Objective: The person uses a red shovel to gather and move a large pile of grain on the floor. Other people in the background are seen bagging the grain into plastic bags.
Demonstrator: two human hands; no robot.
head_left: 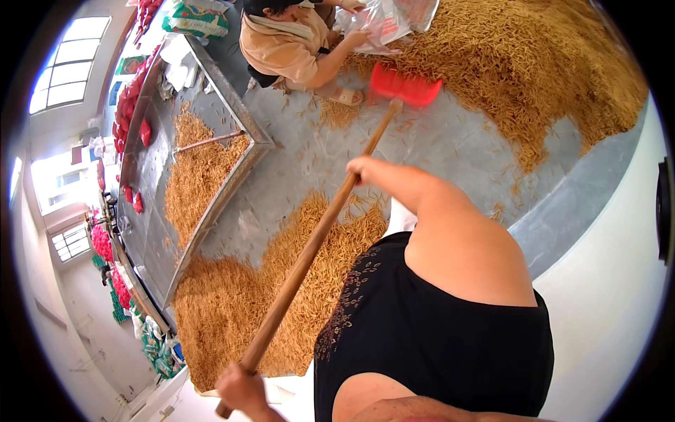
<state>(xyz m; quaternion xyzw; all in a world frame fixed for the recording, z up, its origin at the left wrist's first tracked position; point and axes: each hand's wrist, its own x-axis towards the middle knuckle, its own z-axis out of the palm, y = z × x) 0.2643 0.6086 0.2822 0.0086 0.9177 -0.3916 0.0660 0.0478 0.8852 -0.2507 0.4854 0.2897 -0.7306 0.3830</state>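
Both my hands grip the long wooden handle of a shovel (pixel 302 264) that runs diagonally across the view. My left hand (pixel 242 388) is closed near the handle's end at the lower left. Farther up, my right hand (pixel 362 170) is wrapped round the shaft with the arm stretched out. The shovel's red blade (pixel 406 86), slightly blurred, rests at the floor beside a large heap of thin golden-brown stick-like pieces (pixel 520 63). Whether the blade carries any pieces cannot be made out. Another heap of the same pieces (pixel 281 295) lies below the shaft.
Left of the blade a person (pixel 288 49) in a tan top sits low, holding a clear plastic bag (pixel 380 24). A metal-edged frame (pixel 225 190) on the left borders more pieces and a thin rod (pixel 209 141). Red sacks (pixel 126 105) line the far left. Loose pieces dot the grey floor (pixel 450 155).
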